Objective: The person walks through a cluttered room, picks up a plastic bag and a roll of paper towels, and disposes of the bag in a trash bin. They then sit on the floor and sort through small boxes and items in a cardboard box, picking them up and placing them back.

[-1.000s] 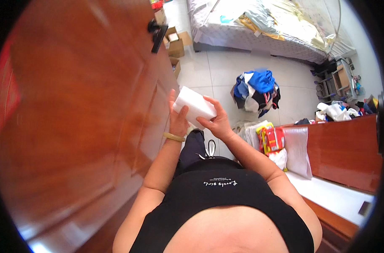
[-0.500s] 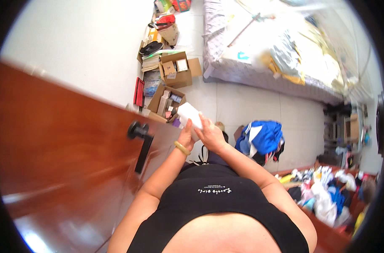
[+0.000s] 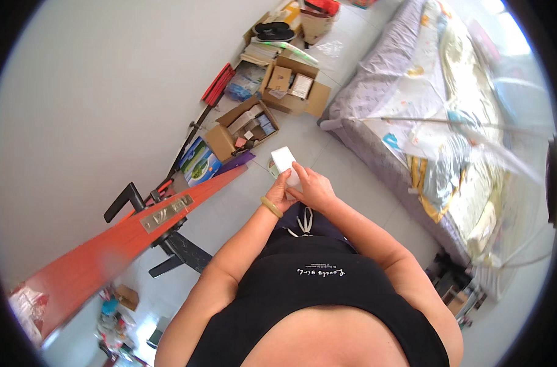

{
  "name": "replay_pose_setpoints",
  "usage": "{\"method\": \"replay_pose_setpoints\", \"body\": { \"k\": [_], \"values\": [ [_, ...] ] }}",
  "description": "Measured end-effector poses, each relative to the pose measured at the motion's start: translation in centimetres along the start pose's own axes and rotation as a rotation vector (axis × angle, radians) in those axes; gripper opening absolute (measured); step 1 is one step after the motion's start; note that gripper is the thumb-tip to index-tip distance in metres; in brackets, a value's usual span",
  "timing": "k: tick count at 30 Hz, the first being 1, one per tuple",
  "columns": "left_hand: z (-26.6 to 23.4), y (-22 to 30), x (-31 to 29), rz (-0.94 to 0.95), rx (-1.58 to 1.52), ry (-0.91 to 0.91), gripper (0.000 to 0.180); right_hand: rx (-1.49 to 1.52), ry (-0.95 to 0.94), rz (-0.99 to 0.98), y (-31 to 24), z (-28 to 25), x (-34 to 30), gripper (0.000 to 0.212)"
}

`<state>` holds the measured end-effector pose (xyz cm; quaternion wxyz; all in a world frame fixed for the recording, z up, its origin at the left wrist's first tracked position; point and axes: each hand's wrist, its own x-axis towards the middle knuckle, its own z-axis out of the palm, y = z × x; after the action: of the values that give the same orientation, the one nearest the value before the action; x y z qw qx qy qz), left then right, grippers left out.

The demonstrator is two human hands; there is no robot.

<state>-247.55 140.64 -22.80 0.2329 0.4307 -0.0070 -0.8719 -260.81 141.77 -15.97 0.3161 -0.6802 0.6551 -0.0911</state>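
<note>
Between both hands, in front of my waist, I hold a small white box [image 3: 284,158] tilted up and to the left. My left hand [image 3: 279,191], with a pale bangle [image 3: 270,207] on its wrist, wraps the lower left side. From the right, my right hand [image 3: 316,185] grips it with thumb and fingers. The lower part of the box is hidden by my fingers. Just beyond the hands, an open cardboard box [image 3: 222,141] on the floor contains small cartons and packets.
A reddish wooden door [image 3: 95,263] with dark handles stands edge-on at my left. Another open carton [image 3: 322,98] and stacked papers [image 3: 259,54] line the wall. To the right is a bed [image 3: 376,177] with rumpled bedding and netting. A colourful flat box [image 3: 199,161] leans near the door.
My view has turned left, so the door now shows edge-on and the bed appears at a slant. Both hands still hold the white box; the clothes pile on the right has left view.
</note>
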Motion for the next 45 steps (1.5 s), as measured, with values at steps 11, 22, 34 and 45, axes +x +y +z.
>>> {"method": "replay_pose_setpoints", "body": {
  "k": [11, 22, 34, 45],
  "values": [
    [-3.7, 3.9, 8.4, 0.122, -0.097, 0.384, 0.059, 0.076, -0.310, -0.074, 5.7, -1.6, 8.8, 0.064],
    [-10.5, 6.1, 12.3, 0.218, 0.184, 0.901, 0.075, -0.083, -0.600, -0.173, 15.4, -2.9, 18.2, 0.039],
    [-19.4, 9.3, 13.3, 0.115, 1.018, 1.518, 0.086, -0.191, -0.849, -0.131, 19.1, 3.1, 20.7, 0.035],
    [-19.6, 3.4, 10.8, 0.155, 0.813, 1.496, 0.080, -0.211, -0.922, -0.255, 16.7, 6.7, 22.7, 0.034]
  ]
}}
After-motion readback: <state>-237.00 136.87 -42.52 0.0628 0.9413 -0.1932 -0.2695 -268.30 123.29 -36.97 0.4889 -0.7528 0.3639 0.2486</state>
